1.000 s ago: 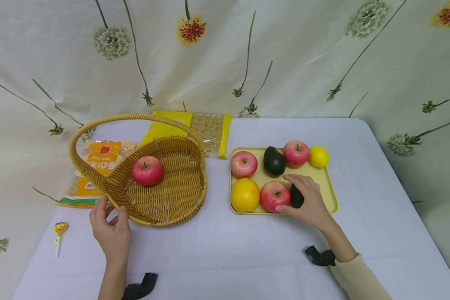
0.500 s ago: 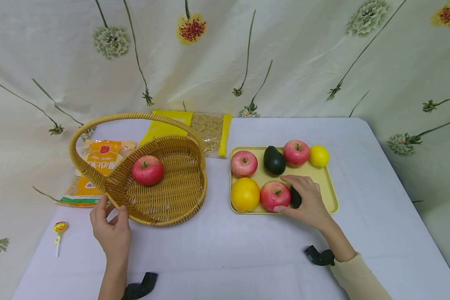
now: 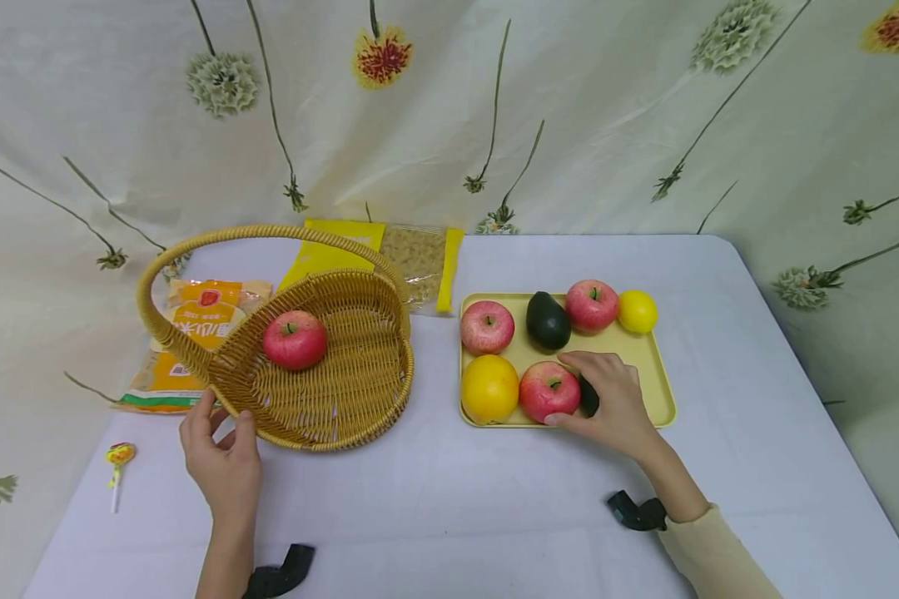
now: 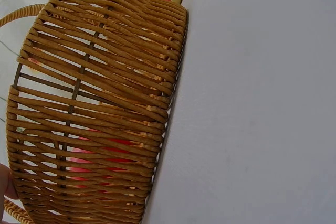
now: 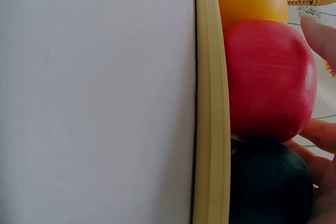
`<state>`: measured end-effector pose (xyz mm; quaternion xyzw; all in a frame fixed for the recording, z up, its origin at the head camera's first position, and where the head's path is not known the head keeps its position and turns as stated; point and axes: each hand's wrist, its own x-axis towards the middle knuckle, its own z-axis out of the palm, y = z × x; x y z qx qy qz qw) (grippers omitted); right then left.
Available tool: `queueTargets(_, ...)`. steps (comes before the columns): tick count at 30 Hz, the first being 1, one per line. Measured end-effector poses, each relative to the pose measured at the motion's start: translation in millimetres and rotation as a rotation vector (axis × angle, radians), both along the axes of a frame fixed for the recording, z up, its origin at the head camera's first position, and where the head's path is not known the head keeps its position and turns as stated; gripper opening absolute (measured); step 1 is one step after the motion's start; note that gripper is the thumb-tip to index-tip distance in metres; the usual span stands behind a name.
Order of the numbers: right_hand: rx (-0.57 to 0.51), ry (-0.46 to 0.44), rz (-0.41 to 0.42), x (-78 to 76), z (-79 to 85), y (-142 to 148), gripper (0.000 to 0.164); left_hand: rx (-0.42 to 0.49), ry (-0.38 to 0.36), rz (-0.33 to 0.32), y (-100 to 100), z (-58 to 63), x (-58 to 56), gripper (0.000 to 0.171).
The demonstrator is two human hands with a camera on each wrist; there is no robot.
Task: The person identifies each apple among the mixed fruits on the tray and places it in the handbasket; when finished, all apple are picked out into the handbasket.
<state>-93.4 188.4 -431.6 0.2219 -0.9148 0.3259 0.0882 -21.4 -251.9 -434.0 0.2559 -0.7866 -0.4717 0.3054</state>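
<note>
At the near-left rim of the wicker basket (image 3: pixel 345 366), my left hand (image 3: pixel 221 466) holds the edge between thumb and fingers. A fingertip (image 4: pixel 7 182) shows on that rim in the left wrist view. One red apple (image 3: pixel 295 340) lies inside the basket. My right hand (image 3: pixel 607 408) is spread around the right side of another red apple (image 3: pixel 549 391) in the yellow tray (image 3: pixel 655 383), thumb at its near side and fingers at its far side. A dark avocado (image 5: pixel 270 182) sits against that apple, partly hidden under the hand.
An orange (image 3: pixel 489 389) touches the apple's left side. Farther back in the tray are two apples (image 3: pixel 487 327), an avocado (image 3: pixel 548 321) and a lemon (image 3: pixel 637 312). Grain bags (image 3: pixel 202 320) lie behind the basket; a lollipop (image 3: pixel 120 466) lies at the left.
My right hand has shifted slightly left, its thumb and fingers farther around the front apple. The left hand and the basket have stayed in place.
</note>
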Motion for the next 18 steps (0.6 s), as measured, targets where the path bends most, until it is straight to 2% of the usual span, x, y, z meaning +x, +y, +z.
queueTargets(18, 0.075, 0.044, -0.013, -0.9, -2.5, -2.0, 0.081, 0.001, 0.016, -0.002, -1.4, -1.7, -0.3, 0.049)
